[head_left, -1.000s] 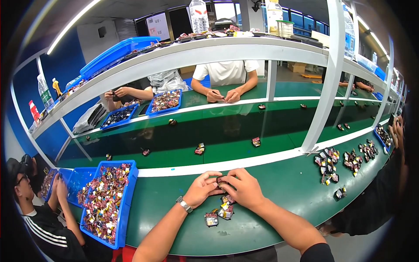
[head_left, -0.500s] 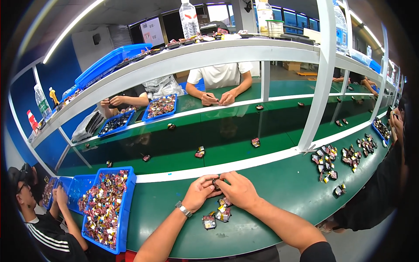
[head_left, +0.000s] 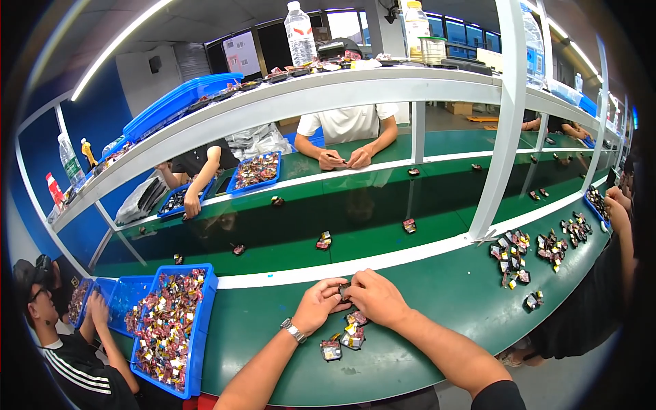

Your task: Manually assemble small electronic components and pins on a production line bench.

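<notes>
**Ann:** Head view, looking down at the near edge of the green bench (head_left: 437,321). Both hands meet just inside the white stripe (head_left: 383,263) that runs along it. The left hand (head_left: 320,305), with a wristwatch (head_left: 294,331) on it, and the right hand (head_left: 372,297) are pinched together on one small dark part (head_left: 344,290).

**Ben:** How tight is that hold?

**Ann:** Fingers curled in from both sides, tips closed on the part, with no gap that I can make out. It sits off the surface between the two thumbs, probably so both hands can work on it at once.

**Ben:** And the rest of the stock?

**Ann:** A little heap of loose pieces (head_left: 348,335) lies directly under the wrists, near the bench's front edge, close enough to grab without reaching. At the left end a blue bin (head_left: 203,321) full of mixed coloured pieces (head_left: 164,328) sits against the near edge, beside the left forearm.

**Ben:** Others at work?

**Ann:** Yes. A person in a white shirt (head_left: 348,123) across the belt holds something in both hands too, and sorted clusters (head_left: 540,249) lie toward the right end.
</notes>
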The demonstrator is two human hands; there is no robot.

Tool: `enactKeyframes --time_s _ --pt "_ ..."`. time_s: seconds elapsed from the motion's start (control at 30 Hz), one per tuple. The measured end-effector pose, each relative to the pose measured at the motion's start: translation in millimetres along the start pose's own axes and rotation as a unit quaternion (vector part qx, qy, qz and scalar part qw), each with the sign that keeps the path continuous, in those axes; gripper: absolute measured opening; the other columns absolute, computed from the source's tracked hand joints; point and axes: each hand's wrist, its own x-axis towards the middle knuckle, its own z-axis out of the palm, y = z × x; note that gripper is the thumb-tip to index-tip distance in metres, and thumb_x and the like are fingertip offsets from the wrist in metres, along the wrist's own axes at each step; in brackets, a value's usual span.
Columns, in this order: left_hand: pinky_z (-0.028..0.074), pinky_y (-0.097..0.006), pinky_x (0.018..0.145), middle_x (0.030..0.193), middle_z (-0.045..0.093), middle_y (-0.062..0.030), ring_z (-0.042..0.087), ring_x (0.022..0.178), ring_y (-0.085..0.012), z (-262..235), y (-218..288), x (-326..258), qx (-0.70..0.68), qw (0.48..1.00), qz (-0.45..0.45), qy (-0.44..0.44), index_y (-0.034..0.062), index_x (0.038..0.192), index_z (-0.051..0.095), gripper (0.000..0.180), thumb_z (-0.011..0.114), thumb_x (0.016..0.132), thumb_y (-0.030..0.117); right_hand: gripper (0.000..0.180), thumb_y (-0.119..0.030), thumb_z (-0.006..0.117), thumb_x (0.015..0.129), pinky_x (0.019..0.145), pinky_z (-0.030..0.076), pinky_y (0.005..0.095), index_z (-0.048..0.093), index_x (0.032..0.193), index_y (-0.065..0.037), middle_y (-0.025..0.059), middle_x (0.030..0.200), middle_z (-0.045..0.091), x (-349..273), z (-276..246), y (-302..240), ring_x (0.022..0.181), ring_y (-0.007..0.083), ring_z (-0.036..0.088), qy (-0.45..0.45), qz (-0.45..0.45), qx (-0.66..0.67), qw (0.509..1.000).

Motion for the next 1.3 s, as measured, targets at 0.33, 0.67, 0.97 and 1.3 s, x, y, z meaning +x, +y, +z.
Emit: enactKeyframes --time_s 0.33,0.67,0.97,1.3 --pt "0.053 -0.038 0.099 0.126 0.057 -0.0154 0.060 0.115 -0.0219 -4 0 2 0.014 0.997 0.014 -0.069 -0.0002 0.135 0.043 0.045 0.054 0.092 -0.007 0.010 -0.012 0.070 0.082 0.098 0.045 0.0396 0.070 0.089 -0.005 0.0108 0.121 0.057 -1 -8 2 0.118 0.0300 0.051 -0.017 0.061 0.107 0.992" --pt "0.055 -0.038 0.097 0.122 0.057 -0.0141 0.061 0.112 -0.0227 -9 3 -4 0.007 0.999 0.000 -0.033 -0.0009 0.131 0.044 0.039 0.055 0.094 -0.002 0.010 -0.014 0.067 0.084 0.100 0.043 0.0404 0.068 0.091 -0.006 0.0099 0.122 0.058 -3 -5 4 0.118 0.0305 0.050 -0.051 0.071 0.170 0.982" --pt "0.053 -0.037 0.100 0.126 0.056 -0.0155 0.060 0.114 -0.0216 -4 3 -2 0.002 0.999 -0.011 -0.051 0.0000 0.133 0.045 0.036 0.047 0.097 -0.003 0.012 -0.014 0.071 0.083 0.096 0.046 0.0389 0.072 0.093 -0.008 0.0082 0.117 0.061 -9 -5 -1 0.116 0.0285 0.053 -0.013 0.122 0.161 0.979" --pt "0.054 -0.040 0.098 0.126 0.057 -0.0163 0.060 0.116 -0.0252 -8 2 0 -0.030 0.998 -0.002 -0.060 0.0002 0.131 0.045 0.037 0.055 0.095 -0.001 0.011 -0.013 0.070 0.083 0.096 0.047 0.0383 0.072 0.092 -0.008 0.0071 0.117 0.061 -10 -1 -3 0.116 0.0276 0.053 -0.004 0.134 0.189 0.973"
